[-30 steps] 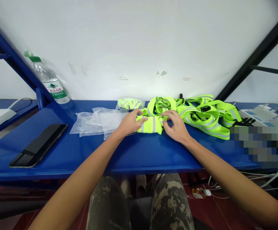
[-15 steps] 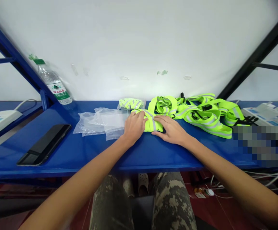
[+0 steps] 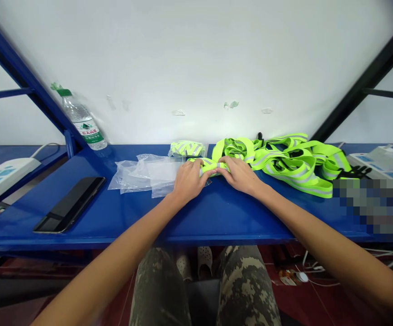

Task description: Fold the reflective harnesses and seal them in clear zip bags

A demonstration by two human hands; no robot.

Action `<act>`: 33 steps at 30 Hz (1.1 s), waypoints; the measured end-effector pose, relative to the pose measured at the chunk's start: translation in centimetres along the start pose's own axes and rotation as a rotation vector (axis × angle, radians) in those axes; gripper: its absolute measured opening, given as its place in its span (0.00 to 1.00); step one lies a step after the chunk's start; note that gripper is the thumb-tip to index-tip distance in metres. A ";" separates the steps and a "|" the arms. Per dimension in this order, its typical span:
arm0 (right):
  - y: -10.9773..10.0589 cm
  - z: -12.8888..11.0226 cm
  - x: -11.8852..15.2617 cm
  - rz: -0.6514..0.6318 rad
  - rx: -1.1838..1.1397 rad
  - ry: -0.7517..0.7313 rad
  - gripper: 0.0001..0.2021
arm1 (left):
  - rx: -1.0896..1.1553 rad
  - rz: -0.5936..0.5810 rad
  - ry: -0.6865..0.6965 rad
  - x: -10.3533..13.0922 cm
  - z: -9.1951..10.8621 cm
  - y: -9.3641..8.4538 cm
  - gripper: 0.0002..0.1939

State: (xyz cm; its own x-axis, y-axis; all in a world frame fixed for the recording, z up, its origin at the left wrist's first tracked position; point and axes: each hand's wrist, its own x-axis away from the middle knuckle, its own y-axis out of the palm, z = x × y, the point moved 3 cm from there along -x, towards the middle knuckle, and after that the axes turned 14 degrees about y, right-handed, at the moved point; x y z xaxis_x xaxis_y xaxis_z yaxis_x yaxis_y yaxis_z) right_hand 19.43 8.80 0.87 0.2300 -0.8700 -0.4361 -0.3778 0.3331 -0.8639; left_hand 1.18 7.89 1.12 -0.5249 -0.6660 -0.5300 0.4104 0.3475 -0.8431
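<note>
Both hands grip a folded bundle of neon-yellow reflective strap (image 3: 218, 166) with silver stripes, low over the blue table. My left hand (image 3: 190, 177) is closed on its left end, and my right hand (image 3: 239, 174) on its right end. The thumbs meet along the near side, and the fingers hide much of the bundle. Flat clear plastic bags (image 3: 145, 174) lie just left of my left hand. Behind it sits a bagged neon strap bundle (image 3: 187, 148). A loose heap of neon reflective straps (image 3: 291, 163) with black buckles spreads out on the right.
A black smartphone (image 3: 70, 204) lies at the table's left. A water bottle (image 3: 85, 123) leans against the frame at the back left. White power strips stand at the far left (image 3: 4, 179) and far right (image 3: 374, 160). A pixelated patch covers the right edge.
The strap bundle was lying flat under my hands. Now my fingers have closed around it, squeezing it narrower, with thumbs on the near side. The view has shifted slightly.
</note>
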 end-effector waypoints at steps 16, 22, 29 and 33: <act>3.7 1.7 -4.8 0.156 -0.344 0.138 0.27 | -0.114 -0.047 -0.161 -4.4 -1.6 0.7 0.20; 3.4 1.6 -4.0 0.112 -0.235 -0.040 0.16 | -0.177 -0.143 -0.165 -4.4 -1.9 1.6 0.22; 2.8 1.1 -2.7 -0.066 -0.192 -0.108 0.34 | -0.161 -0.166 -0.169 -4.2 -2.4 1.7 0.22; 2.4 0.5 -2.4 0.003 -0.155 -0.187 0.32 | -0.054 -0.085 -0.138 -4.1 -2.7 1.3 0.20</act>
State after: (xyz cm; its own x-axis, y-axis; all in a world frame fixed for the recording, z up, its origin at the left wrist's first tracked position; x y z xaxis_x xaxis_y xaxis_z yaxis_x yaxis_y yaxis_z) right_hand 18.42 11.84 -0.28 0.3858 -0.7817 -0.4899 -0.5081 0.2632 -0.8201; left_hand 1.84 12.86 1.99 -0.4472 -0.7773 -0.4425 0.3268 0.3186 -0.8898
